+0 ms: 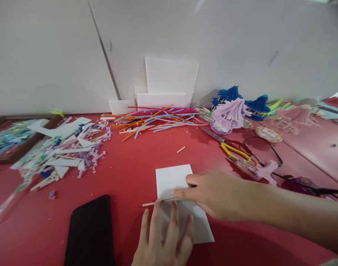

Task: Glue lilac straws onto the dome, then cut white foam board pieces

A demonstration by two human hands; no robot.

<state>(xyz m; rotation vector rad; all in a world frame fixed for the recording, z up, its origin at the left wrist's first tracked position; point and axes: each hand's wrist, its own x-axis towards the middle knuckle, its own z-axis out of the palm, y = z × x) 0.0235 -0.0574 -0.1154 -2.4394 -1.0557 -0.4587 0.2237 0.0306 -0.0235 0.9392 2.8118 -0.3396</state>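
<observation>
A white foam-like board lies on the red table in front of me. Across it runs a thin wooden stick, its left end jutting past the board's edge. My left hand rests on the board's lower part with fingers spread, fingertips touching the stick. From the right, my right hand reaches over the board. Its index finger is stretched along the surface near the stick and the other visible finger is curled; the thumb is hidden. A thin dark line shows by the index fingertip, and what makes it is unclear.
A black phone lies at lower left. Scraps and a brown tray are left. Colourful pipe cleaners lie behind. At right are scissors, a pink glue gun with a cord, and fuzzy craft pieces.
</observation>
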